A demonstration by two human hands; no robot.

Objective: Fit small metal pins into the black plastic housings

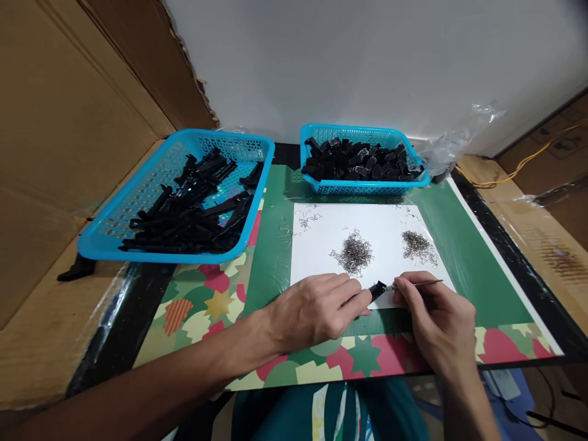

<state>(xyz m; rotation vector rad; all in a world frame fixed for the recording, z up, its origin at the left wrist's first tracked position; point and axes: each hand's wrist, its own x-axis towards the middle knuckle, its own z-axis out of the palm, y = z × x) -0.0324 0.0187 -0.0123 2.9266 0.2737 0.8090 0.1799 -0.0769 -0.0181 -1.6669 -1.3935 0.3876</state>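
My left hand (328,306) is closed around a small black plastic part (377,290), whose end sticks out past the fingertips. In a pinch, my right hand (436,318) grips a thin metal tool (427,282). The tool's tip meets or nearly touches the exposed end of the black part; contact is too small to tell. Both hands are over the front edge of a white sheet (316,245). Just beyond my left hand lies a pile of tiny metal springs or clips (356,252), and a smaller pile of tiny metal pieces (417,245) is beyond my right hand.
A blue basket (229,254) of long black parts stands at left. Another blue basket (367,188), full of short black pieces, sits at the back. Cardboard (68,110) walls the left side. Clear plastic (452,144) and a yellow cable (523,162) lie at right.
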